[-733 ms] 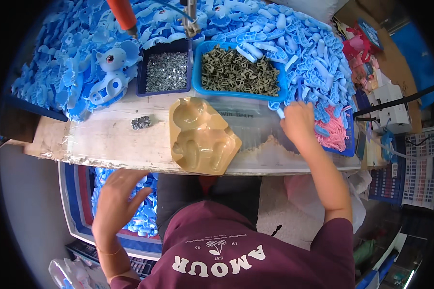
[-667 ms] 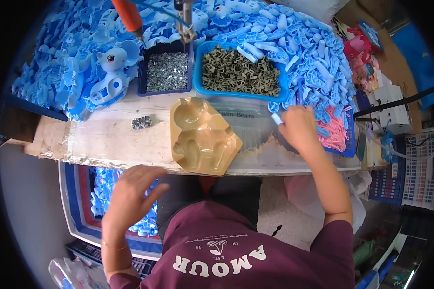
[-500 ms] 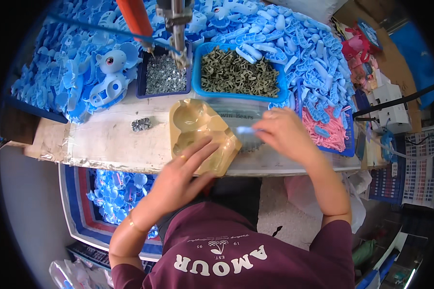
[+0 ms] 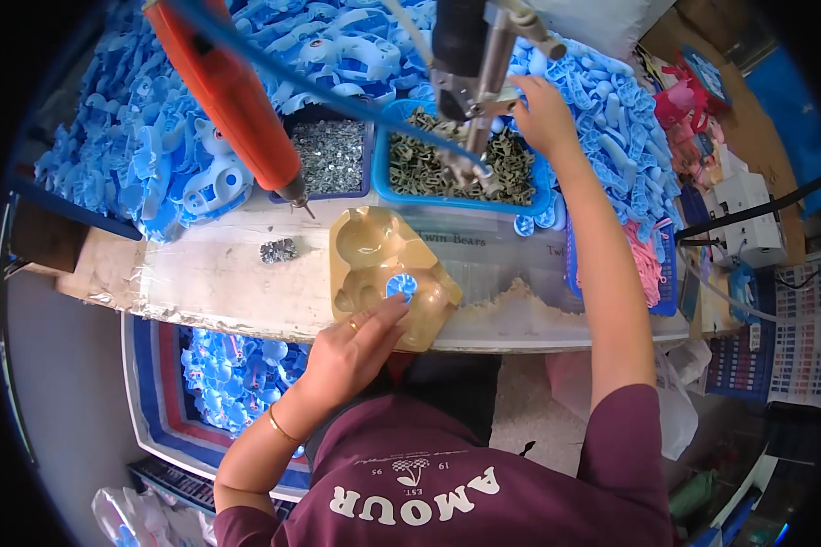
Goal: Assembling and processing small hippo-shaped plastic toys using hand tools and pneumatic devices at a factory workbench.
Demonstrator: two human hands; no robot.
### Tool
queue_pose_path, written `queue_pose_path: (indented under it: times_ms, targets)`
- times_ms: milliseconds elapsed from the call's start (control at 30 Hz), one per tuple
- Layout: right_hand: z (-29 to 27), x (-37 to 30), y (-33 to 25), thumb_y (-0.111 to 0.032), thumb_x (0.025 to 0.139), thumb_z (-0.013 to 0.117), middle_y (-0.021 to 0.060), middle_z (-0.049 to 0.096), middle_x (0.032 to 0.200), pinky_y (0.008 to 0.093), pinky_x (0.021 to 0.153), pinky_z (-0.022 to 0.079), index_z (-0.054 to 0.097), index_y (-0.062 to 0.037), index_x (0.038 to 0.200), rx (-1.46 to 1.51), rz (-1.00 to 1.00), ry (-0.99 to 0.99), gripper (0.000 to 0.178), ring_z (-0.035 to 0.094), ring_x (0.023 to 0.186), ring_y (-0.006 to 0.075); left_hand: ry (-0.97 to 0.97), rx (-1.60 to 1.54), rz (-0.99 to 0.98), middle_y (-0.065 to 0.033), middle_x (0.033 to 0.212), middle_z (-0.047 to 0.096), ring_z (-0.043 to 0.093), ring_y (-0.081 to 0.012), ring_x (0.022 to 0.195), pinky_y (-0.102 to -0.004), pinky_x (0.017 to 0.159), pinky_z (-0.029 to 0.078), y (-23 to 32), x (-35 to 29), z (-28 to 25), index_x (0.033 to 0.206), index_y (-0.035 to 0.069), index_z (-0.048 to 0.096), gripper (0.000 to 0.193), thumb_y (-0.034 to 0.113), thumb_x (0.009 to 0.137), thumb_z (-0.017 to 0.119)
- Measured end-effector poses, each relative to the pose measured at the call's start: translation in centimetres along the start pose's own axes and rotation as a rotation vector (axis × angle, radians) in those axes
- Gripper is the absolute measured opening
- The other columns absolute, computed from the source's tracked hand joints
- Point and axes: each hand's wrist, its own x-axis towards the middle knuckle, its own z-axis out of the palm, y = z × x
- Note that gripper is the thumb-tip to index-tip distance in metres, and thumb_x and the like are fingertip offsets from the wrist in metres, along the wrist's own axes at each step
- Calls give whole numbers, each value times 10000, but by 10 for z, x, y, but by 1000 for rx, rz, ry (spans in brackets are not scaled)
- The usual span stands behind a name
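My left hand (image 4: pixel 360 351) is closed, its fingertips on a small round blue plastic piece (image 4: pixel 401 288). This piece sits over the tan moulded holder (image 4: pixel 360 225), which has rounded hollows and lies at the table's front edge. My right arm stretches far forward, and my right hand (image 4: pixel 545 118) is up beside the metal clamp (image 4: pixel 483 96) of a hanging tool, near the heap of blue parts (image 4: pixel 611 118). Its fingertips are partly hidden, so I cannot tell what they hold. An orange electric screwdriver (image 4: pixel 246 114) hangs with its bit left of the holder.
A dark blue tray of small screws (image 4: pixel 331 150) and a light blue basin of dull metal-coloured pieces (image 4: pixel 429 173) stand behind the holder. Screws lie in a small pile (image 4: pixel 278 250) at left. Pink parts (image 4: pixel 646 264) fill a blue basket at right. Blue parts are heaped at the back.
My right hand has gone from beside the holder up to the hanging tool. A round blue piece now shows under my left fingers. The screwdriver hangs lower in view, the metal tool further right.
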Motion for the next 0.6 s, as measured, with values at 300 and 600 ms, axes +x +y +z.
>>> queue_pose_path:
  times_ms: [300,600]
  targets:
    - [27,35,8,-282,867,729,123,674,1170,482,946,498,685,-65,1050,-485,-122,-26,287,585,1188,348,-121,237,135,-78,1237,701,665,-257,1151,-357,908,570,1,-13,5,1235,51,677,457,53,778,690]
    - [-31,-16,-78,-183,937,706,68,726,909,269,665,537,678,-55,1145,731,297,-425,246,671,747,105,-165,211,245,-83,1296,660,631,-254,1213,-377,975,537,-10,-20,30,1247,60,670,369,114,882,664]
